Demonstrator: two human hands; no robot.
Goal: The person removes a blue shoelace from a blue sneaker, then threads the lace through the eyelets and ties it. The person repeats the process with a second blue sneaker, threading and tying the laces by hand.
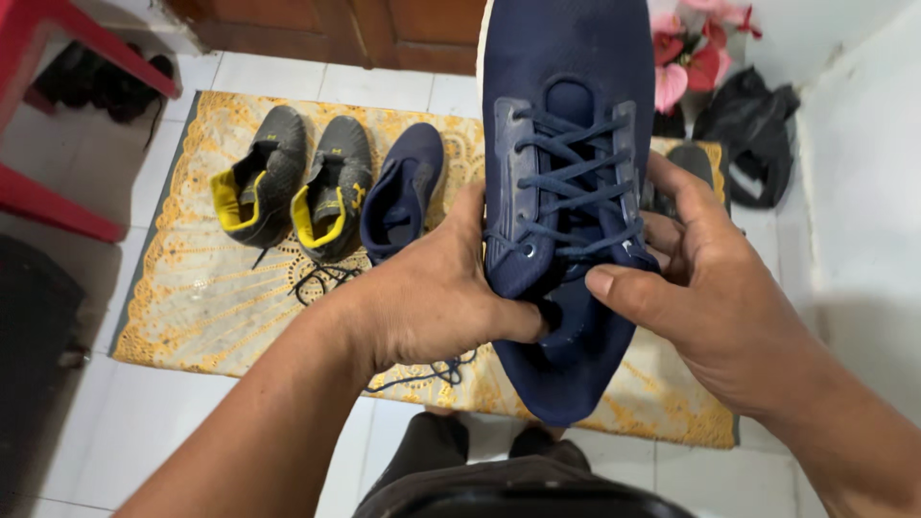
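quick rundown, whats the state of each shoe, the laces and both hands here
navy shoe: held up in both hands, laced
left hand: gripping the shoe's side, thumb in the opening
right hand: gripping the other side
second navy shoe: on the mat, no laces
two grey-and-yellow shoes: side by side on the mat
loose lace: lying on the mat

A yellow patterned mat lies on the white tiled floor, carrying two black-and-yellow shoes (side by side), one navy shoe and loose laces.

A home entryway: tiled floor, patterned doormat, shoes by a wooden door.
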